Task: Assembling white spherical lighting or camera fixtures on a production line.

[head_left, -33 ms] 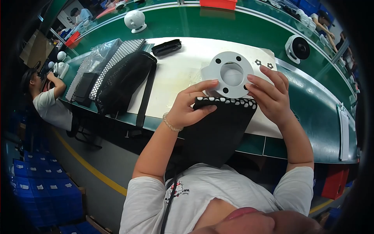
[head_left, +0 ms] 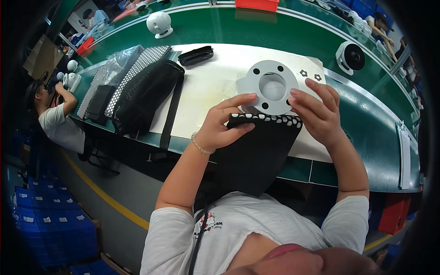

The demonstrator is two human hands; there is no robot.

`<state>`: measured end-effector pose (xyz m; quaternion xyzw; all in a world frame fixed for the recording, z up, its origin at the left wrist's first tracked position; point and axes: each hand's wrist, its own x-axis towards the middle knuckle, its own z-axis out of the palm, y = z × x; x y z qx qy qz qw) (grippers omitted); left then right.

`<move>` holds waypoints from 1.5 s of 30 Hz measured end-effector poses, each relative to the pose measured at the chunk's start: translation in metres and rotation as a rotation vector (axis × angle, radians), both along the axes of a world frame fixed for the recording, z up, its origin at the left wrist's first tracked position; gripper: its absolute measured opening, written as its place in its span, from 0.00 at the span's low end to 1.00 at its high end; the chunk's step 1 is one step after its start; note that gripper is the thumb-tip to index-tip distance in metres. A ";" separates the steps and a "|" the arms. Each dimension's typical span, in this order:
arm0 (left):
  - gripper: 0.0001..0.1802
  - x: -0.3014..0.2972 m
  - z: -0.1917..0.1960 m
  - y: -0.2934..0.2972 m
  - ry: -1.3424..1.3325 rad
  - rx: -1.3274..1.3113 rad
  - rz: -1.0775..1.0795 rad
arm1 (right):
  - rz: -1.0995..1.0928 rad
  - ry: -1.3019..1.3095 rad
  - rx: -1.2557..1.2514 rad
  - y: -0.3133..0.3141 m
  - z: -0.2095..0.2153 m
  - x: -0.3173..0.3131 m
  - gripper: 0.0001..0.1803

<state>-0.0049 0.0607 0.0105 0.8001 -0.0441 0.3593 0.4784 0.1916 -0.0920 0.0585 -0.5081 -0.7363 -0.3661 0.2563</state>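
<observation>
A white round base (head_left: 253, 87) with a wide hole in the middle and several black round spots faces up in front of me. It belongs to a white body that is mostly hidden beneath. My left hand (head_left: 225, 123) grips from the left, index finger on the base. Its thumb lies over the top edge of a black panel (head_left: 256, 156), which has a white-spotted rim and hangs toward my lap. My right hand (head_left: 317, 110) pinches at the base's right edge, by a black spot. What its fingertips hold, if anything, is too small to tell.
Two black flower-shaped pieces (head_left: 304, 73) lie on a white sheet (head_left: 197, 105). At left are a black mesh bag (head_left: 146, 91) and a black pouch (head_left: 196, 56). White round-headed devices (head_left: 159, 24) stand farther back. A co-worker (head_left: 62, 119) sits at left.
</observation>
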 end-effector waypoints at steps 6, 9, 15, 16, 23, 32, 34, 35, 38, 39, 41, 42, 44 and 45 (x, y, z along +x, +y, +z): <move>0.09 -0.001 -0.003 0.000 -0.029 0.039 0.023 | 0.078 0.275 -0.171 0.008 -0.013 0.009 0.16; 0.08 0.002 -0.005 -0.001 -0.022 0.069 0.011 | 0.265 0.585 -0.258 0.015 -0.052 0.020 0.23; 0.09 -0.005 -0.005 0.001 -0.021 0.074 0.021 | 0.264 0.645 -0.269 0.021 -0.057 0.015 0.24; 0.09 -0.005 -0.006 0.001 -0.016 0.099 0.031 | 0.270 0.654 -0.279 0.020 -0.057 0.015 0.24; 0.11 -0.003 -0.006 -0.006 0.005 0.113 0.031 | 0.348 0.991 -0.444 0.009 -0.055 0.034 0.32; 0.10 -0.009 -0.004 -0.010 0.079 0.155 0.081 | 0.246 1.338 -0.466 0.030 -0.045 0.002 0.38; 0.10 -0.010 -0.004 -0.010 0.091 0.158 0.066 | 0.205 1.297 -0.484 0.028 -0.041 0.000 0.37; 0.09 -0.009 -0.004 -0.010 0.071 0.166 0.069 | 0.178 1.276 -0.487 0.026 -0.038 0.000 0.36; 0.09 -0.008 -0.008 -0.010 0.003 0.195 0.020 | 0.098 1.262 -0.472 0.024 -0.022 0.000 0.33; 0.09 -0.006 -0.006 -0.011 0.022 0.211 0.035 | 0.018 1.263 -0.500 0.019 -0.015 0.007 0.31; 0.12 -0.005 -0.004 -0.011 0.005 0.263 0.062 | -0.059 1.434 -0.480 0.027 -0.010 -0.002 0.24; 0.11 -0.006 -0.005 -0.010 0.000 0.268 0.075 | -0.033 1.454 -0.523 0.030 -0.003 -0.003 0.22; 0.11 -0.012 -0.002 -0.011 -0.035 0.285 0.095 | 0.023 1.465 -0.649 0.034 0.006 0.005 0.20; 0.12 -0.017 0.002 -0.011 -0.068 0.296 0.101 | 0.045 1.586 -0.602 0.036 0.014 0.001 0.19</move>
